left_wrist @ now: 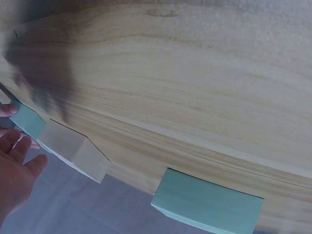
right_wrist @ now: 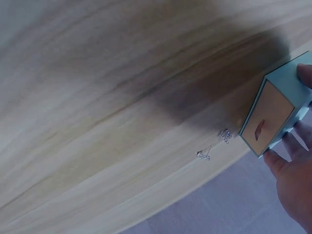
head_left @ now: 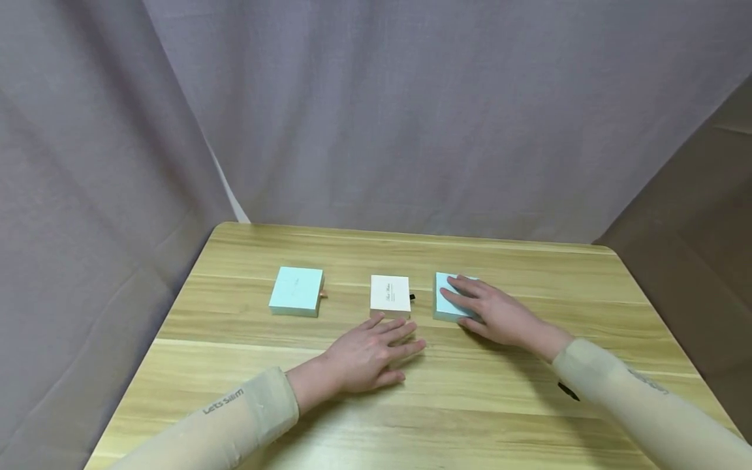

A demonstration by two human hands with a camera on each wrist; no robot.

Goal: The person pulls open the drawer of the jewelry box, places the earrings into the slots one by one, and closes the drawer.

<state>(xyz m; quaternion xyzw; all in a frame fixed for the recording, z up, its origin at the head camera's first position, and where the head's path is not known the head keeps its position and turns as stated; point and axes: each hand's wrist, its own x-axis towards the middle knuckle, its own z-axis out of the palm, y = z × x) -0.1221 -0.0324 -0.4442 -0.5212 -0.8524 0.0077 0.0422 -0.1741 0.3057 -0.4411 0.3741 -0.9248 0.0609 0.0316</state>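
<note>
Over the right-hand light teal box (head_left: 446, 309) lies my right hand (head_left: 502, 313), fingers spread across its top and thumb against the near side. The right wrist view shows that box's pink drawer front (right_wrist: 269, 117) with a small ribbon tab (right_wrist: 259, 129). Beside it on the wood are two small sparkling pieces of jewelry (right_wrist: 224, 136), perhaps earrings; the head view does not show them. My left hand (head_left: 367, 356) hovers or rests palm down, fingers extended and holding nothing, just in front of a white box (head_left: 390, 292) with dark lettering and a black tab.
Another light teal box (head_left: 296, 288) with a pinkish tab stands at the left of the row. All three boxes sit on a wood-grain table (head_left: 458, 418). Grey cloth (head_left: 411, 117) hangs behind the table and along its sides.
</note>
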